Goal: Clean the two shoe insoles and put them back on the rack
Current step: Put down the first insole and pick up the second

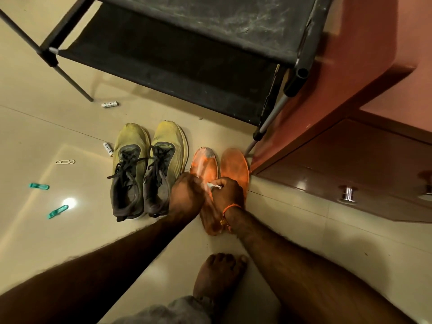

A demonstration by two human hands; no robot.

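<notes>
Two orange insoles lie side by side on the tiled floor in front of the black shoe rack (177, 54). The left insole (203, 166) has a worn grey patch at its toe; the right insole (235, 163) lies beside it, touching. My left hand (185, 194) grips the left insole at its middle edge. My right hand (228, 192) pinches a small white wad of cloth or tissue (215, 186) against the left insole. The heel ends are partly hidden under my hands and wrist.
A pair of yellow-grey sneakers (147, 169) stands left of the insoles. Batteries (109, 104), a white clip (65, 162) and teal clips (39, 186) lie scattered on the floor. A red-brown cabinet (350, 148) stands at right. My bare foot (219, 274) is below.
</notes>
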